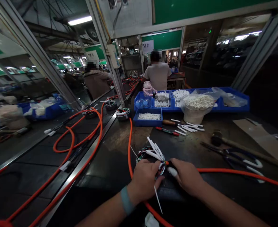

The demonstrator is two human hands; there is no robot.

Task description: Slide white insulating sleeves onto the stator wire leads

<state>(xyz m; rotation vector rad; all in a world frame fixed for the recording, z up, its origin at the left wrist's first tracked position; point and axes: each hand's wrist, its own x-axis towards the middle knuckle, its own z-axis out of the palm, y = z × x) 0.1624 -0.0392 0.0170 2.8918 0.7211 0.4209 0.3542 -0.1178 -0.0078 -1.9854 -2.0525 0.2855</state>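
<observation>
My left hand (145, 178) is closed on a ring-shaped wired part (144, 153) with red, green and white wires, near the front edge of the dark bench. Several white sleeves (156, 151) stick up from it, above the fingers. A thin white strip (158, 200) hangs below this hand. Close on the right, my right hand (185, 175) is closed, with an orange tip (167, 163) and a white rounded piece (172, 171) at its fingertips. What its fingers wrap round is mostly hidden. An orange cable (224, 170) runs rightward from behind the right wrist.
Blue bins (150, 123) of white sleeves and a bag-lined tub (193, 115) stand behind. Loose sleeves (188, 127), a red marker (167, 131), scissors (238, 157) and a hammer (216, 138) lie rightward. Orange cables (98, 132) loop at left. Two people (157, 74) sit beyond.
</observation>
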